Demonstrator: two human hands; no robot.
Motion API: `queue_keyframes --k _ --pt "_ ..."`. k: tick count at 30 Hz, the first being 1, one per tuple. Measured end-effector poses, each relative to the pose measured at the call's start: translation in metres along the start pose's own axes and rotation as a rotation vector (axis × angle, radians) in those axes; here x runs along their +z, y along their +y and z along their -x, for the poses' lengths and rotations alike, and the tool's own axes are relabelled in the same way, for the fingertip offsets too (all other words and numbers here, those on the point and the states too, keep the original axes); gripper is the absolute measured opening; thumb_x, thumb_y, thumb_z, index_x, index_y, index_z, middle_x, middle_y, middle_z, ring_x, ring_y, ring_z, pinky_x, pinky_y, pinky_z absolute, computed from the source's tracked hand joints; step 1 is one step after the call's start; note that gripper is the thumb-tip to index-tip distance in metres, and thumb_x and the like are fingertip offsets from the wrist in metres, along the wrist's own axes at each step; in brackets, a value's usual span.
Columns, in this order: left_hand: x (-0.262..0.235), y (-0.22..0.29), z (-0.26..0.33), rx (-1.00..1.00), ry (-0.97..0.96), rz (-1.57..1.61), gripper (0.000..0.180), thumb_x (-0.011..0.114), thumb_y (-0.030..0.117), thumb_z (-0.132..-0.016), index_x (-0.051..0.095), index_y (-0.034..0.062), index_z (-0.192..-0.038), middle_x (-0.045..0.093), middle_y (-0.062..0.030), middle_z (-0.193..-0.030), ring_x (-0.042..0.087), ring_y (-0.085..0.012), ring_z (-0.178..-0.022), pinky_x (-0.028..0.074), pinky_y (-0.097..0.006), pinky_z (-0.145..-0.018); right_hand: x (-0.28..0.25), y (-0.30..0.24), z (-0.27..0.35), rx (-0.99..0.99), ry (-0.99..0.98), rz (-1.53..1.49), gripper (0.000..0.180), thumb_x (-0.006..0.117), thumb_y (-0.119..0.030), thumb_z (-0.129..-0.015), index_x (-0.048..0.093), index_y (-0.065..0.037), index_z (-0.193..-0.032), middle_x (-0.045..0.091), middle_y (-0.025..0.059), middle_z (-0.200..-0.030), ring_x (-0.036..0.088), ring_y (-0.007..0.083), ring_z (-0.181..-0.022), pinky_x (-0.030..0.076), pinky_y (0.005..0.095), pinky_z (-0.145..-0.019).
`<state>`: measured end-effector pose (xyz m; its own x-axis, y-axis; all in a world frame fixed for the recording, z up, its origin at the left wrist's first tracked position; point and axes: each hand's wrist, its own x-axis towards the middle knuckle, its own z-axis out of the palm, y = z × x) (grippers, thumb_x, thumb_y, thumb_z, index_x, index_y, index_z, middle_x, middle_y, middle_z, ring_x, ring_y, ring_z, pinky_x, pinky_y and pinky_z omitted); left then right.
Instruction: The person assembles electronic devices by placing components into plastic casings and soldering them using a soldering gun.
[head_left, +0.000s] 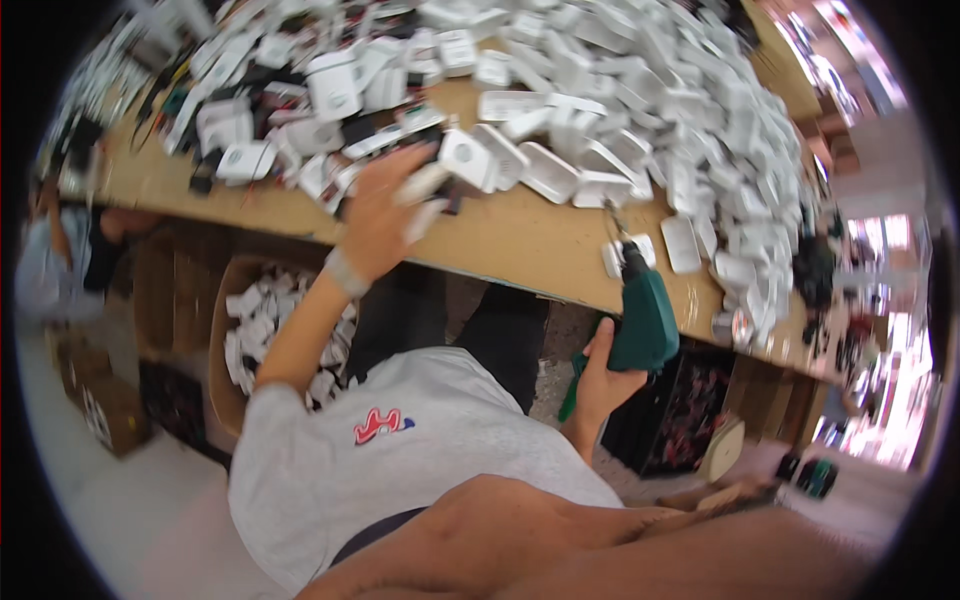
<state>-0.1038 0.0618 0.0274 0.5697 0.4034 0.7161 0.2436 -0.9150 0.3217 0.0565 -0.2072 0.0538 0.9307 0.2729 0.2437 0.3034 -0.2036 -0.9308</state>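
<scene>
My right hand (603,378) is wrapped round the grip of a dark green power screwdriver (645,320). Its long thin bit points away from me, above a small white plastic part (627,256) on the table and toward the white shells behind it. My left hand (380,215) reaches over the table's near edge with fingers spread, white coverings on some of them. The fingertips come close to a tilted white plastic casing (466,160) with a round mark; blur hides whether they touch it. Small dark parts lie partly hidden by that hand.
Empty white shells (690,110) heap over the right and far side of the brown table (510,235). Closed white casings (335,88) and dark pieces crowd the left. Below the edge stands a carton (222,375) of white parts. Another person (60,250) sits at far left.
</scene>
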Motion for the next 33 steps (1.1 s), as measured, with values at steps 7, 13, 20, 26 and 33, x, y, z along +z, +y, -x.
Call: queue_keyframes --k 7,13,20,26,33 --pt "0.08 0.02 -0.019 -0.046 -0.054 -0.413 0.015 0.061 0.022 -0.079 0.069 0.0114 -0.085 0.064 -0.0101 -0.114 0.055 -0.0306 -0.115 0.045 -0.045 -0.092 -0.024 -0.007 0.003 0.034 0.048 0.136 0.025 0.066 -0.02 -0.098 0.065 0.003 -0.107 0.056 0.0027 -0.068 0.048 0.009 -0.06 0.04 0.0251 -0.054" --pt "0.101 0.09 0.028 -0.076 0.237 -0.062 0.019 0.06 0.021 -0.082 0.068 0.0086 -0.093 0.061 -0.0102 -0.111 0.054 -0.0298 -0.109 0.046 -0.046 -0.089 -0.046 0.016 -0.036 -0.011 0.059 0.204 0.028 0.066 -0.014 -0.098 0.06 0.008 -0.114 0.054 0.0037 -0.066 0.046 0.0102 -0.055 0.038 0.0237 -0.051" --pt "0.131 0.084 0.022 -0.127 -0.046 -0.203 0.016 0.06 0.023 -0.083 0.068 0.0108 -0.091 0.061 -0.011 -0.12 0.053 -0.0303 -0.115 0.044 -0.045 -0.095 -0.025 0.004 -0.028 -0.111 0.03 0.126 0.024 0.064 -0.01 -0.098 0.059 0.009 -0.112 0.051 0.0025 -0.065 0.046 0.0104 -0.055 0.037 0.0236 -0.051" --pt "0.11 0.054 -0.013 -0.414 -0.278 0.148 0.016 0.055 0.017 -0.088 0.062 0.0054 -0.097 0.066 -0.0148 -0.092 0.068 -0.0313 -0.083 0.055 -0.042 -0.068 -0.016 -0.012 -0.013 -0.052 0.117 0.048 0.025 0.067 -0.014 -0.097 0.063 0.007 -0.109 0.052 0.0034 -0.065 0.046 0.0106 -0.055 0.037 0.025 -0.051" --pt "0.115 0.023 -0.011 -0.112 -0.325 0.273 0.028 0.057 0.003 -0.083 0.069 0.007 -0.108 0.063 -0.0166 -0.099 0.064 -0.0362 -0.092 0.054 -0.046 -0.078 -0.015 0.0 -0.013 0.014 0.158 0.011 0.02 0.067 -0.01 -0.095 0.063 0.003 -0.109 0.057 0.0018 -0.064 0.05 0.0075 -0.053 0.038 0.0229 -0.051"
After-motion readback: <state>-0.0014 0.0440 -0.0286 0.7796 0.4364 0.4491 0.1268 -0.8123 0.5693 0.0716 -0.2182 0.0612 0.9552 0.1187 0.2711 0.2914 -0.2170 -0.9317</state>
